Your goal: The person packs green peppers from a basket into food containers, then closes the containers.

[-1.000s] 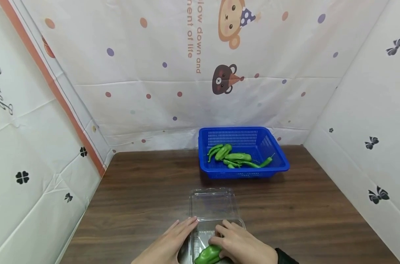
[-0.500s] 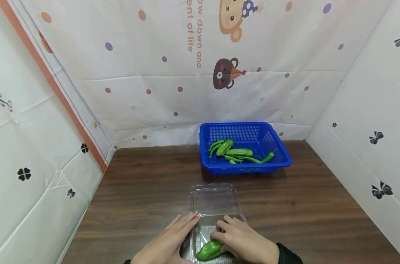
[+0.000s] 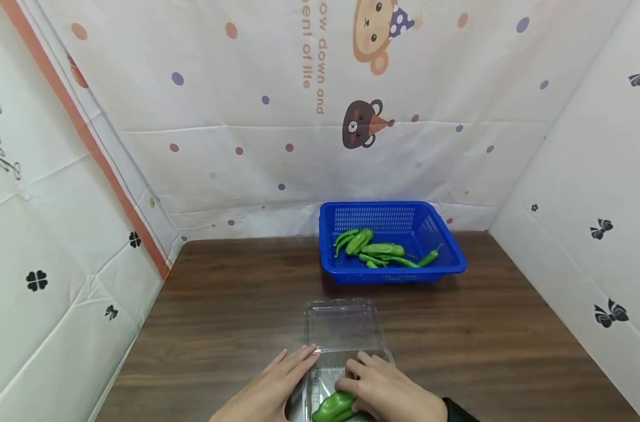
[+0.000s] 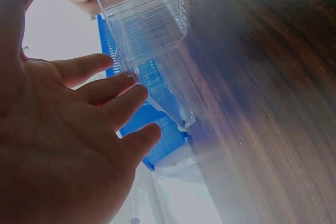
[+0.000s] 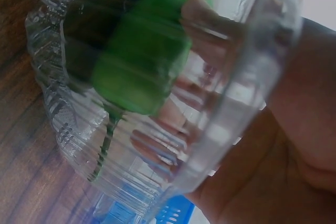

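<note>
A clear plastic clamshell container (image 3: pixel 324 378) lies on the table at the near middle, its lid (image 3: pixel 343 325) folded back away from me. Inside the tray is a plump green pepper (image 3: pixel 333 407), whose thin stem shows through the clear wall in the right wrist view. My right hand (image 3: pixel 391 391) reaches into the tray and grips the pepper's right end with curled fingers. On the left side, my left hand (image 3: pixel 272 384) rests its fingertips against the container's rim; in the left wrist view its fingers are extended and spread.
Beyond the lid stands a blue plastic basket (image 3: pixel 394 276) holding several green peppers (image 3: pixel 383 250) of different shapes. The dark wooden table (image 3: pixel 235 293) is bordered by patterned white cloth (image 3: pixel 246 187) at the back and both sides.
The view tilts slightly down and back up. Both hands, the container and the pepper keep nearly the same positions relative to each other.
</note>
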A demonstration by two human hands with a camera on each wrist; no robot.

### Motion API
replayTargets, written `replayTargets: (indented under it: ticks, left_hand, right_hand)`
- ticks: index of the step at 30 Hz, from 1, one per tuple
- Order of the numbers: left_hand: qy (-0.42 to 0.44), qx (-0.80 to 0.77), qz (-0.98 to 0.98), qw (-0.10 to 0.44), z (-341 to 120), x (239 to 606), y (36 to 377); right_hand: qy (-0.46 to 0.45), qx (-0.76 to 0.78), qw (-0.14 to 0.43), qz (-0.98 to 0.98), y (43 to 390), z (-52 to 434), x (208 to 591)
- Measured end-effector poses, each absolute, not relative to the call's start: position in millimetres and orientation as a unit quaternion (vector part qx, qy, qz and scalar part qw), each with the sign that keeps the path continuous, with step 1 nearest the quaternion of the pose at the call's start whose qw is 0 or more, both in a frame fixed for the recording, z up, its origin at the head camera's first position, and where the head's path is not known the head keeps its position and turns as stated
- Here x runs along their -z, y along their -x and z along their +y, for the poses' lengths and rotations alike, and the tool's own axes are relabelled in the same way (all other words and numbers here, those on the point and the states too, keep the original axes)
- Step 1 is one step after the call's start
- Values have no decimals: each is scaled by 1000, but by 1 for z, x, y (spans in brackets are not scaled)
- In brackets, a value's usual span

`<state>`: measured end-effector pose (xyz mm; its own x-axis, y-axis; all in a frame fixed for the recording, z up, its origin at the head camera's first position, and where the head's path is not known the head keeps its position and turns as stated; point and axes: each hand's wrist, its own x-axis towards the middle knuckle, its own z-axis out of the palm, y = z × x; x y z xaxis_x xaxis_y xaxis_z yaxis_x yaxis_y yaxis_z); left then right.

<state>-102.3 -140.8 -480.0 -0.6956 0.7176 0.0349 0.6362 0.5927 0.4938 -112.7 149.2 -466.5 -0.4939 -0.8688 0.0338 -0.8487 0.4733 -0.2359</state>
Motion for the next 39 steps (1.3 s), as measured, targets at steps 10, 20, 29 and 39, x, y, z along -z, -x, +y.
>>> replayTargets:
  ticks: [10,20,29,39]
  left_hand:
    - [-387,-242,885,86,-143,477,101]
    - [-365,-282,885,57,-140,476,98]
    - [-331,-306,890,-68,-124,467,120]
    - [-287,-363,879,-113,-109,451,154]
  right_hand:
    - [499,113,36,858,110,148,466]
    - [492,126,37,861,112,154,460]
    - [504,165,-123,839,134,159,443]
    - [470,154,-216,842,180,166,412]
